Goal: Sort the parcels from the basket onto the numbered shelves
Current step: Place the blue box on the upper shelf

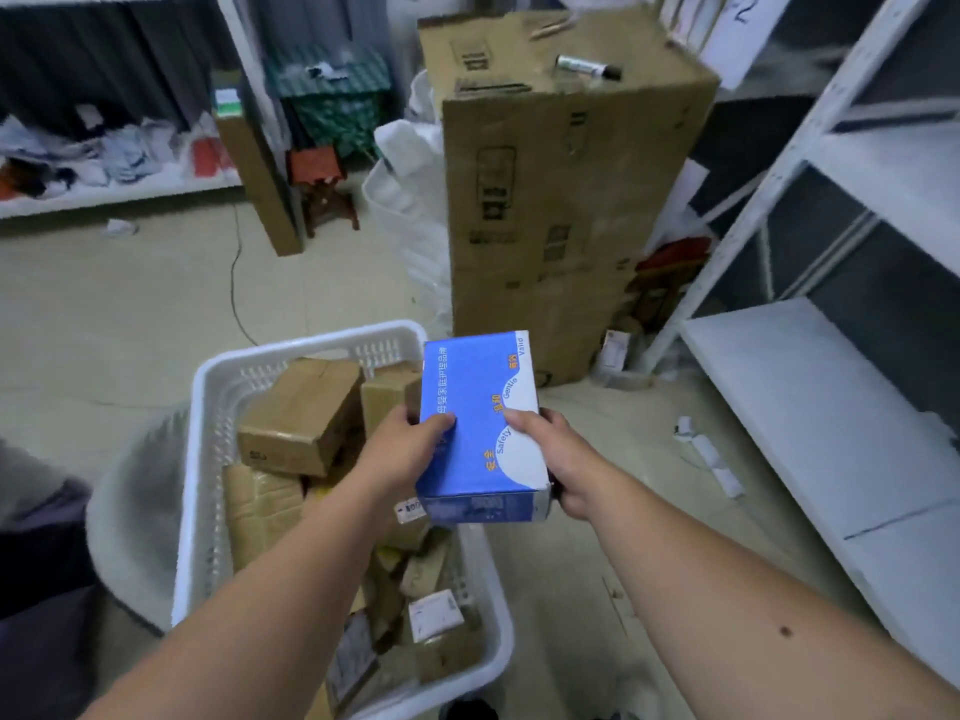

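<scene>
A blue and white parcel box (475, 402) is held up in front of me, above the right edge of the white plastic basket (208, 407). My left hand (402, 452) grips its left side with the thumb on top. My right hand (553, 459) grips its right side. The basket holds several brown cardboard parcels (301, 413), some with white labels. White metal shelves (810, 397) stand at the right, with a paper sign marked 2 (740, 23) at the top.
A tall cardboard carton (550, 200) stands just beyond the basket with a marker pen (587, 66) on top. A red stool (322, 189) and a narrow carton (254, 168) stand further back. Crumpled paper scraps (709, 454) lie on the floor by the shelves.
</scene>
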